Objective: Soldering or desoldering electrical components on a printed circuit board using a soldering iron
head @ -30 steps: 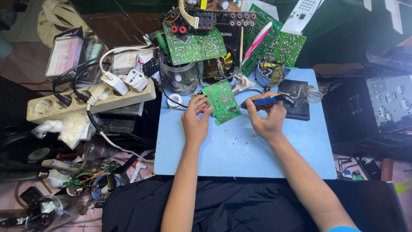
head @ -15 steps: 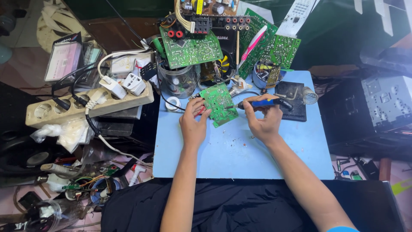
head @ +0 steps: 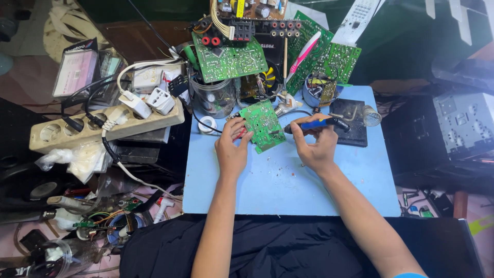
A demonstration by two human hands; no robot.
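Left hand [head: 232, 149] fingers clamped on board [head: 263, 125] edge, board tilted on mat [head: 267, 180]. Right hand [head: 314, 145] fingers closed round iron [head: 315, 124], tip at board's right edge. Soldering looks mid-way; joints too small to judge.

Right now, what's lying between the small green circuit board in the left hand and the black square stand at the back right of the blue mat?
In the head view, between the small green circuit board and the black square stand lies the blue-handled soldering iron, held by the right hand.
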